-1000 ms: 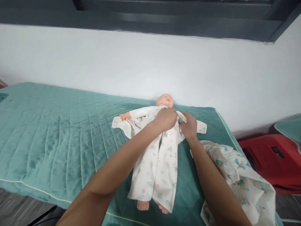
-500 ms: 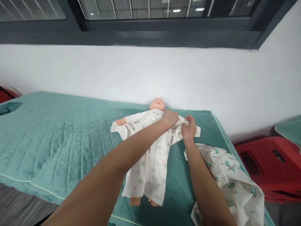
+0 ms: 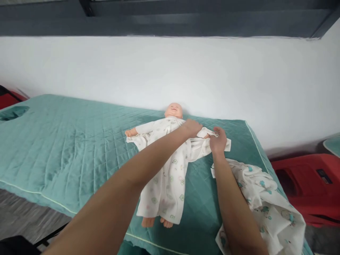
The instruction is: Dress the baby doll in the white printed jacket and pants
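A baby doll [image 3: 174, 110] lies on its back, head toward the wall, in a white printed garment [image 3: 170, 184]. Its bare feet stick out below the hem. My left hand [image 3: 192, 127] is closed on the garment's sleeve near the doll's shoulder, on the right side of the view. At the far end of that sleeve [image 3: 205, 132], my right hand [image 3: 218, 140] pinches the cuff edge, where a little of the doll's hand shows. The doll's other arm [image 3: 145, 128] lies stretched out to the left, its hand bare, with loose cloth under it.
Beneath everything is a massage bed with a green quilted cover [image 3: 79, 148] and a face hole at the left. A crumpled white printed cloth [image 3: 265, 202] lies under my right forearm. Red plastic stools [image 3: 310, 184] stand beyond the right edge; a white wall [image 3: 132, 71] rises behind.
The view has tilted down. My right hand has shifted slightly outward along the sleeve, and the doll's hand now shows at the cuff. My left hand keeps its place near the shoulder.
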A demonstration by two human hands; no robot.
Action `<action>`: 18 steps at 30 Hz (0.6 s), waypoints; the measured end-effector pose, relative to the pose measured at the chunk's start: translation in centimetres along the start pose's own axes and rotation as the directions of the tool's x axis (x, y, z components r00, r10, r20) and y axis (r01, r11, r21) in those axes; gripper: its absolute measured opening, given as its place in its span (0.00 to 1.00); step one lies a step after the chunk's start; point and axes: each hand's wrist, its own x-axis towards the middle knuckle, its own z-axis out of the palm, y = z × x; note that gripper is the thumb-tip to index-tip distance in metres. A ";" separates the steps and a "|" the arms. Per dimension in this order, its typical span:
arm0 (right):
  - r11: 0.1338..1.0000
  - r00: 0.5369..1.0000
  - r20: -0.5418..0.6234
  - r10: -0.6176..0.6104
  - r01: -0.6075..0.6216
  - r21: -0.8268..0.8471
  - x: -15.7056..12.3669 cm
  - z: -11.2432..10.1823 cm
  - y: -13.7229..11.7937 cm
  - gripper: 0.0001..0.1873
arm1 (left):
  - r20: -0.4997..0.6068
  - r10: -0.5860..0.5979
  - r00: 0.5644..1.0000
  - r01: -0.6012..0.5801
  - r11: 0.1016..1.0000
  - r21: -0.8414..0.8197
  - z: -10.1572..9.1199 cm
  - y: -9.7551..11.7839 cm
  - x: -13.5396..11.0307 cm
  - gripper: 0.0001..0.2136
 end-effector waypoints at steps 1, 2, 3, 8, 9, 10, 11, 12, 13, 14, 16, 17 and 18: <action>1.000 1.000 0.002 0.016 -0.016 0.017 0.1 -0.1 0.1 0.26 | -0.017 0.005 1.000 -0.005 1.000 0.012 -0.3 -0.5 -0.4 0.17; 0.999 0.999 0.004 0.032 -0.032 0.033 0.2 -0.1 0.1 0.25 | -0.028 0.007 1.000 -0.006 1.000 0.024 -0.7 -1.0 -0.7 0.17; 0.998 0.999 0.007 0.045 -0.046 0.046 0.3 -0.2 0.1 0.25 | -0.032 0.003 0.999 -0.002 1.000 0.031 -1.1 -1.6 -1.2 0.17; 0.992 0.995 -0.009 0.101 -0.100 0.082 0.7 -0.6 0.1 0.20 | -0.053 -0.057 0.997 0.057 0.998 0.002 -2.5 -3.5 -2.8 0.19; 0.987 0.993 -0.013 0.117 -0.115 0.116 0.7 -0.6 0.1 0.20 | -0.049 -0.067 0.997 0.066 0.998 -0.009 -2.5 -3.6 -3.0 0.20; 0.977 0.991 -0.012 0.134 -0.129 0.172 0.8 -0.6 0.1 0.20 | -0.039 -0.072 0.997 0.072 0.997 -0.019 -2.6 -3.6 -3.1 0.20; 0.959 0.989 -0.008 0.149 -0.143 0.244 0.8 -0.6 0.1 0.21 | -0.025 -0.075 0.997 0.074 0.997 -0.027 -2.5 -3.5 -3.2 0.20; 0.934 0.987 -0.002 0.163 -0.154 0.321 0.8 -0.6 0.1 0.22 | -0.009 -0.074 0.997 0.073 0.997 -0.033 -2.4 -3.4 -3.2 0.21; 0.904 0.984 0.001 0.178 -0.164 0.396 0.8 -0.6 0.2 0.23 | 0.003 -0.070 0.998 0.070 0.997 -0.039 -2.3 -3.2 -3.1 0.21; 0.873 0.982 0.004 0.191 -0.171 0.457 0.8 -0.6 0.3 0.24 | 0.011 -0.064 0.998 0.064 0.997 -0.045 -2.1 -3.0 -3.1 0.20; 0.828 0.978 0.005 0.210 -0.180 0.530 1.0 -0.5 0.5 0.24 | 0.011 -0.051 0.999 0.052 0.997 -0.060 -1.8 -2.7 -2.8 0.19; 0.819 0.977 -0.001 0.211 -0.176 0.546 1.0 -0.5 0.5 0.23 | 0.005 -0.046 0.999 0.046 0.997 -0.069 -1.6 -2.6 -2.7 0.18; 0.824 0.979 -0.024 0.202 -0.157 0.544 1.1 -0.6 0.6 0.22 | 0.003 -0.042 0.999 0.042 0.996 -0.079 -1.5 -2.5 -2.5 0.18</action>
